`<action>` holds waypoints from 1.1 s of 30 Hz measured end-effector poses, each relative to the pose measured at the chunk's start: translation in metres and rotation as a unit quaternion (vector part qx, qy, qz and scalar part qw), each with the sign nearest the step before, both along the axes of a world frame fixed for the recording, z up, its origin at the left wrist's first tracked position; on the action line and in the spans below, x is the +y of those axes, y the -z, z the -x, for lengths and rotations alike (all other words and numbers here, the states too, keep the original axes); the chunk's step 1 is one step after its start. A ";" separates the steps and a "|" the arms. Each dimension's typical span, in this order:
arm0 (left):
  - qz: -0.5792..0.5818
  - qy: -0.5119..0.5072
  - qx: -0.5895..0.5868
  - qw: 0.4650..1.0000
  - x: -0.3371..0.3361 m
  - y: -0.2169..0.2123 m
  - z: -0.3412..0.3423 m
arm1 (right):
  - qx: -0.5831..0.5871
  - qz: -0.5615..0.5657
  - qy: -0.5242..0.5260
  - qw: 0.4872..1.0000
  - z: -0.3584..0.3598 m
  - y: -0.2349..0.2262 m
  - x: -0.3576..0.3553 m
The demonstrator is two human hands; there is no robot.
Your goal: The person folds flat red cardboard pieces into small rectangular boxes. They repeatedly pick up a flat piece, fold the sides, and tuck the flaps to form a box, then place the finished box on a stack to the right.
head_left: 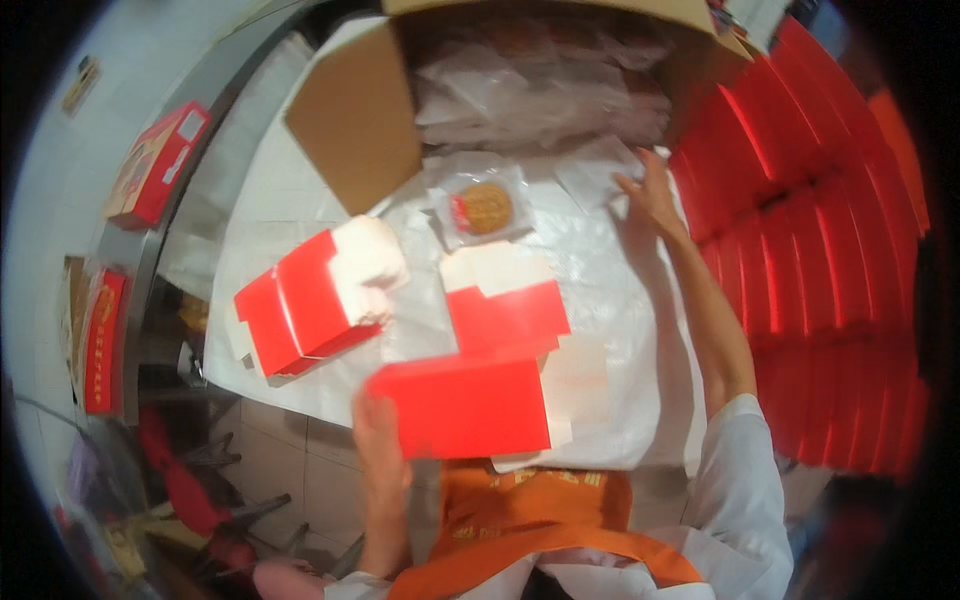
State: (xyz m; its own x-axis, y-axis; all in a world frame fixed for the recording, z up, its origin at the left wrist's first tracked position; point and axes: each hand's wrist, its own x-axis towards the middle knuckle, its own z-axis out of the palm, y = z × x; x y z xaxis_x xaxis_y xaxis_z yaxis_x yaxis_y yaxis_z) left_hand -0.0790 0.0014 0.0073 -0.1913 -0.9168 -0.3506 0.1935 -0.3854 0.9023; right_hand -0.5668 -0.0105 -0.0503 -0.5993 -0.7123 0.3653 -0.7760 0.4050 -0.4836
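Head view, the only feed I get. Left hand (380, 425), lower centre-left, is closed on the left end of a red box (470, 405); motion blur there, and I can't count the fingers. The box sits at lower centre, in front of the body, pale flaps sticking out at its right. Just above it is a red-and-white panel (505, 310), partly covered; I can't tell if it's the same box or another. Right hand (652, 195), upper right of centre, has its fingers partly spread at the edge of a pale packet (595, 170); whether they pinch it, I can't tell. Packet contents unreadable to me.

Upper centre: a wrapped round brown cake (487, 207) on the white sheet (620, 290). Above it, a cardboard box (360, 120), cut off by the top edge, with clear-wrapped pieces (540, 100) inside, hard to separate. Centre-left: a bundle of red-and-white cartons (300, 305). Red stack (790, 260) down the right side, fading into the dark rim.

Writing: the narrow red carton (103, 340) at far left has gold characters; the printed carton (160, 165), upper left, has pale labels, too small for me. The orange apron (540, 505), lower centre, has yellowish lettering, partly hidden by folds.
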 end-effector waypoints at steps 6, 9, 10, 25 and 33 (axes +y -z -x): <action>0.067 0.017 0.017 0.997 0.000 0.019 -0.002 | -0.200 -0.092 0.003 0.976 0.112 0.034 0.002; 0.040 -0.024 0.005 0.999 -0.004 0.019 -0.005 | -0.327 -0.036 -0.044 0.943 0.077 0.024 0.000; 0.036 -0.046 0.003 0.998 -0.003 0.021 -0.006 | -0.441 0.056 -0.080 0.892 0.060 0.015 0.003; 0.028 -0.078 0.023 0.996 0.023 0.020 0.018 | -0.781 0.357 -0.098 0.503 -0.165 -0.070 0.119; 0.023 -0.045 0.045 0.998 0.042 0.018 0.018 | -0.676 0.232 -0.121 0.689 -0.238 -0.078 0.138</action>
